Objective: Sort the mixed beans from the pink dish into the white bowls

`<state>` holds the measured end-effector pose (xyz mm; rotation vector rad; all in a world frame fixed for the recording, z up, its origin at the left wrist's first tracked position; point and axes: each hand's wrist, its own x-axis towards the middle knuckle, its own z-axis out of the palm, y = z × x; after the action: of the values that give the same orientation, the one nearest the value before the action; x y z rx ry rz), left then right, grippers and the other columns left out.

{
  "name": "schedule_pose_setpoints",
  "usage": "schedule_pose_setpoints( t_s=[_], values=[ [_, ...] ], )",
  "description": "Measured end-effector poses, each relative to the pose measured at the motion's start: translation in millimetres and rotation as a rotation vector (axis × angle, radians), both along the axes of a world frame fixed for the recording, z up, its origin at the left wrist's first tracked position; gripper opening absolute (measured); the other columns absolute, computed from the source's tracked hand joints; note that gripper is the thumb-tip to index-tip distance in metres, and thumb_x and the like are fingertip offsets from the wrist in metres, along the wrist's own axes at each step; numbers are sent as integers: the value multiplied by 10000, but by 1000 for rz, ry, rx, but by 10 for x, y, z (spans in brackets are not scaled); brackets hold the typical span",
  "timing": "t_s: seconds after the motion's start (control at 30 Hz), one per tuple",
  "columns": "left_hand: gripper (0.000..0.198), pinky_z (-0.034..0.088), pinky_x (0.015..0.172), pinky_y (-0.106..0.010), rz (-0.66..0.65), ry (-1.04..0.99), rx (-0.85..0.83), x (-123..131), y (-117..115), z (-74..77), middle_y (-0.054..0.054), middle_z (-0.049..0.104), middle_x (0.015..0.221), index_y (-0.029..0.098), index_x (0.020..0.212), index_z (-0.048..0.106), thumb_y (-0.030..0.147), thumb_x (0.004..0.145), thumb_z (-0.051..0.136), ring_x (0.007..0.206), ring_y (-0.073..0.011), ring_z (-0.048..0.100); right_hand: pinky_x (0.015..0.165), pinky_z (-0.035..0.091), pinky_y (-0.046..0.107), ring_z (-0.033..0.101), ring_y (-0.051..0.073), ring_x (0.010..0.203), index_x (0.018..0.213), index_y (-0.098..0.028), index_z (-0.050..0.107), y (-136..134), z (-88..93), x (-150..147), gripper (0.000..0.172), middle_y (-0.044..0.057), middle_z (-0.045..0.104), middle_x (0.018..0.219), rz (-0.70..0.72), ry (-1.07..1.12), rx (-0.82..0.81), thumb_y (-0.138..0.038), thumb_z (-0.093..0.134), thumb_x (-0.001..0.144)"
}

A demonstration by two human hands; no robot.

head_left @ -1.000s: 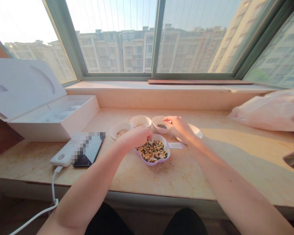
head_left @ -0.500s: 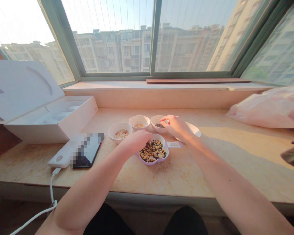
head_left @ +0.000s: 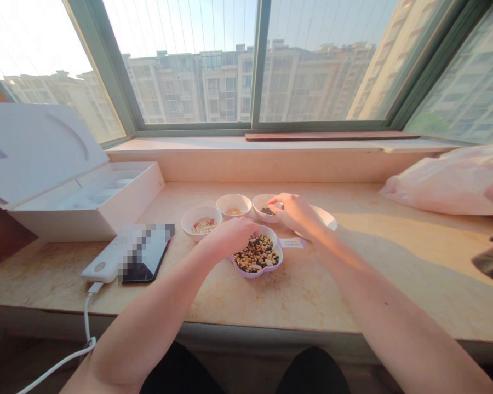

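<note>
A purple bowl [head_left: 267, 268] of mixed dark and light beans sits on the stone sill in front of me. My left hand [head_left: 230, 236] rests on its left rim, fingers curled into the beans in a pinch. My right hand [head_left: 296, 212] hovers over a small white bowl [head_left: 259, 200] holding dark beans, fingertips pinched together above it. Two more white bowls stand to the left: one [head_left: 234, 204] with pale yellow beans, one [head_left: 200, 220] with light and reddish pieces. A white dish [head_left: 327, 219] shows partly behind my right hand.
An open white box [head_left: 86, 202] with raised lid stands at left. A white power bank [head_left: 102, 262] with cable and a dark phone [head_left: 145, 257] lie near it. A pink plastic bag [head_left: 456, 180] lies at right. A small label [head_left: 291, 242] lies beside the purple bowl.
My left hand has shifted slightly right, further over the purple bowl's rim. My right hand stays over the bowl of dark beans.
</note>
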<state>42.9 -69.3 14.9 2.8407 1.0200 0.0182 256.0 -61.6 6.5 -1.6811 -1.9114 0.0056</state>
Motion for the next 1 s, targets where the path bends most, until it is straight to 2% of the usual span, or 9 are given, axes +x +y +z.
schedule_pose_setpoints(
  t_s=[0.1, 0.2, 0.3, 0.43, 0.57, 0.73, 0.87, 1.0],
  values=[
    [355, 490, 785, -287, 6, -119, -5, -30, 74, 30, -69, 741, 1025, 193, 1000, 729, 9, 854, 463, 929, -207, 674, 768, 471, 337, 655, 228, 800, 951, -189, 792, 4, -6, 3, 243, 82, 746, 889, -1, 5, -5, -323, 594, 904],
    [396, 499, 787, -272, 68, -258, 1, -74, 191, 46, -49, 731, 1034, 205, 1100, 716, 3, 874, 461, 909, -179, 663, 763, 474, 337, 656, 227, 808, 953, -200, 791, -1, -2, -8, 235, 78, 755, 916, 13, 12, -14, -326, 599, 903],
    [385, 512, 837, -275, 64, -383, 75, -129, 311, 38, -47, 720, 1063, 206, 1150, 706, 15, 888, 498, 955, -175, 654, 757, 477, 337, 661, 229, 818, 954, -210, 792, -22, 20, -35, 227, 75, 761, 932, 25, 21, -34, -332, 610, 896],
    [368, 528, 898, -307, 100, -446, 139, -198, 424, -4, -68, 719, 1147, 206, 1224, 692, 68, 919, 538, 993, -189, 672, 745, 485, 332, 671, 229, 799, 971, -208, 803, -72, 71, -83, 239, 80, 759, 885, 19, 35, -69, -349, 629, 890],
    [427, 538, 927, -316, 177, -445, 172, -230, 493, -69, -77, 709, 1197, 202, 1254, 688, 21, 911, 509, 1049, -200, 683, 747, 496, 323, 688, 230, 821, 974, -219, 810, -110, 106, -115, 230, 78, 771, 892, 47, 31, -70, -341, 630, 899],
    [438, 536, 980, -342, 218, -399, 220, -251, 513, -89, -88, 702, 1236, 197, 1277, 680, 22, 903, 533, 1105, -223, 683, 710, 492, 302, 676, 206, 786, 939, -225, 802, -130, 109, -141, 205, 60, 773, 880, 212, -19, -92, -330, 627, 917],
    [446, 536, 1003, -350, 266, -394, 242, -254, 479, -52, -77, 703, 1259, 208, 1280, 680, 30, 898, 534, 1104, -223, 690, 650, 484, 271, 668, 179, 733, 953, -225, 805, -188, 84, -223, 216, 35, 772, 831, 372, 33, -256, -339, 623, 925],
    [420, 535, 1013, -347, 267, -411, 218, -231, 453, -39, -76, 706, 1271, 200, 1276, 683, 63, 915, 518, 1127, -226, 687, 686, 495, 270, 687, 178, 773, 927, -223, 820, -233, 28, -318, 215, 35, 792, 891, 531, -25, -367, -189, 618, 862]
  ],
)
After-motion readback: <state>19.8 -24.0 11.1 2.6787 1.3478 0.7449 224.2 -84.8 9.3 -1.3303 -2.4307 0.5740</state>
